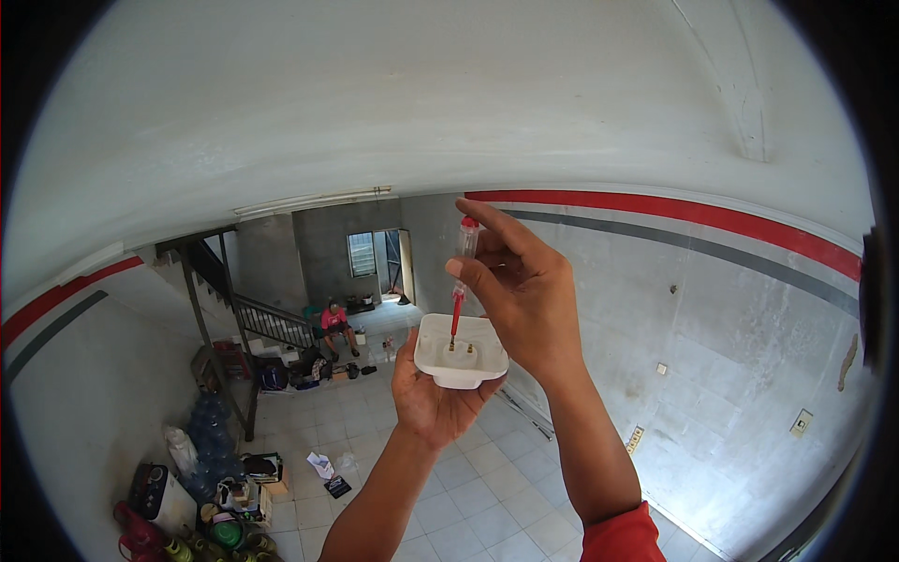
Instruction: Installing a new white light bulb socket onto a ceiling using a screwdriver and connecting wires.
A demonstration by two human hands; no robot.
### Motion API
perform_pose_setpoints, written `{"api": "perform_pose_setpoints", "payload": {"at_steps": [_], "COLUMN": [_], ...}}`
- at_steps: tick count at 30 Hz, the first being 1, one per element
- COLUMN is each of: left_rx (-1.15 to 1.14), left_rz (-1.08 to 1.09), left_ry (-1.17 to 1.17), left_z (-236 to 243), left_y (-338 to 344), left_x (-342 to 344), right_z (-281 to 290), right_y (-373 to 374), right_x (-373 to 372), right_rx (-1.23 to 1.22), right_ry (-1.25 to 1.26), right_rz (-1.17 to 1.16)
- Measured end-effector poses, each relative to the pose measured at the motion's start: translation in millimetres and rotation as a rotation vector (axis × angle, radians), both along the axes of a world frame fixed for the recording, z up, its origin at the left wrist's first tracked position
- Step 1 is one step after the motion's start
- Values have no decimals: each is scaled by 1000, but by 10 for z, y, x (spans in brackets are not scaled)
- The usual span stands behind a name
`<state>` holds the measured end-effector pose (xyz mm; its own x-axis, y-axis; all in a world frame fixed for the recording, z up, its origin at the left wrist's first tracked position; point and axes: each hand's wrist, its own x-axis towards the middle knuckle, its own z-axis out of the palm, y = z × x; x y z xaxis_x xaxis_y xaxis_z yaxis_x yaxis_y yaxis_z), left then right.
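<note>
My left hand (pixel 426 412) holds a white plastic housing (pixel 482 370) from beneath, open side up, with small brass terminals (pixel 470 347) on the raised block inside. My right hand (pixel 520 300) grips a screwdriver (pixel 467 242) with a clear red-capped handle and a red shaft, held upright by my fingers and thumb. The screwdriver's metal tip stands at the left terminal inside the housing.
Far below on the tiled floor (pixel 468 496), a person in a pink shirt (pixel 335 320) sits near a staircase (pixel 272 318), among bags (pixel 273 373). Large bottles (pixel 211 431) and assorted containers pile along the left wall. The ceiling (pixel 449 103) is close overhead; a striped wall (pixel 712 356) runs right.
</note>
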<state>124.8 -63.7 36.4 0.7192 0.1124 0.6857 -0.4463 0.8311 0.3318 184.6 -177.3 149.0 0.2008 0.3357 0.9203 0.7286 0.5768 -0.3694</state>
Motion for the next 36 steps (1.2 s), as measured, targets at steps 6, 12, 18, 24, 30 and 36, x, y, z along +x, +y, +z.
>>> {"api": "perform_pose_setpoints", "payload": {"at_steps": [6, 12, 18, 24, 30, 36], "left_rx": [-7, 21, 14, 9, 100, 204], "left_rz": [11, 18, 20, -57, 58, 592], "left_ry": [11, -6, -5, -81, -52, -163], "left_z": [-2, -14, -37, -34, 17, 311], "left_y": [20, 52, 46, 57, 201, 103], "left_x": [-7, -2, 2, 2, -31, -283], "right_z": [4, 20, -10, -21, 33, 88], "right_y": [86, 68, 80, 68, -157, -395], "right_x": [14, 7, 36, 44, 166, 347], "right_rx": [5, -8, -4, 17, 362, 648], "right_ry": [136, 40, 74, 149, 279, 332], "right_rz": [173, 58, 147, 214, 285, 98]}}
